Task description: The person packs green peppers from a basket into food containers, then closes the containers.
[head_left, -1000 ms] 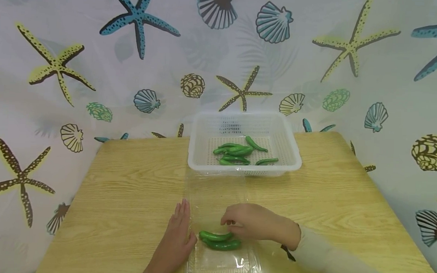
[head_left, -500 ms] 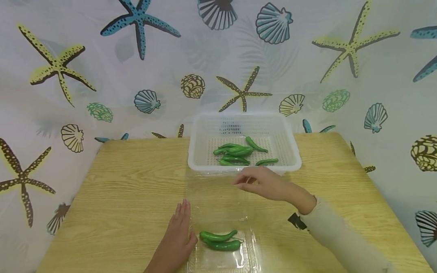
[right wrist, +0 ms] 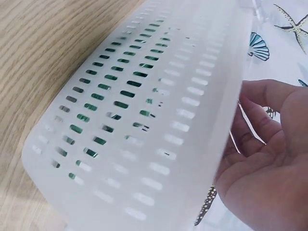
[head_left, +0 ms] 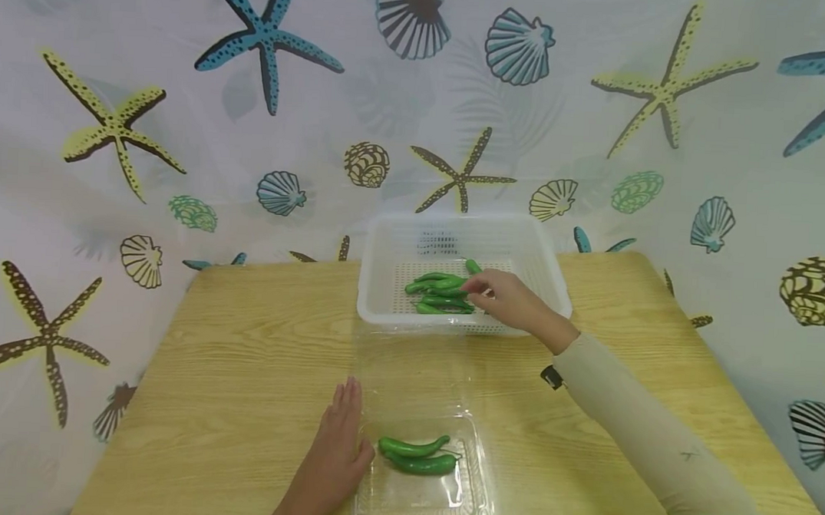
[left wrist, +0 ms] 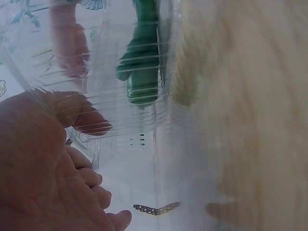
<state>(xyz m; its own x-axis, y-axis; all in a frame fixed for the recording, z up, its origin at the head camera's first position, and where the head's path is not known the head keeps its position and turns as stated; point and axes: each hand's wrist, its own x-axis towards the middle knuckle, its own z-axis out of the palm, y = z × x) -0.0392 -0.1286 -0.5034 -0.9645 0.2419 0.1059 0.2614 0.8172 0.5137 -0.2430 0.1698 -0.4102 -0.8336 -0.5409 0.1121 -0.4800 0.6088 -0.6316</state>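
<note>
Two green chili peppers (head_left: 414, 447) lie side by side in a clear plastic clamshell box (head_left: 415, 511). Its lid (head_left: 411, 369) is folded back flat toward a white perforated basket (head_left: 410, 319). My left hand (head_left: 333, 454) rests along the box's left side, fingers straight, thumb (left wrist: 91, 118) at its wall in the left wrist view. My right hand (head_left: 504, 296) reaches into the basket, fingers bent loosely, tips right at several green chili peppers (head_left: 446, 283). In the right wrist view the basket's wall (right wrist: 159, 168) hides those fingertips.
A wood-grain table (head_left: 257, 343) carries everything. Behind it and at both sides hangs a white curtain (head_left: 308, 115) printed with starfish and shells. A small black piece (head_left: 552, 377) sticks out by my right sleeve (head_left: 640, 421).
My right hand has moved away from the peppers in the box, over the lid, and into the basket. The left hand stays beside the box.
</note>
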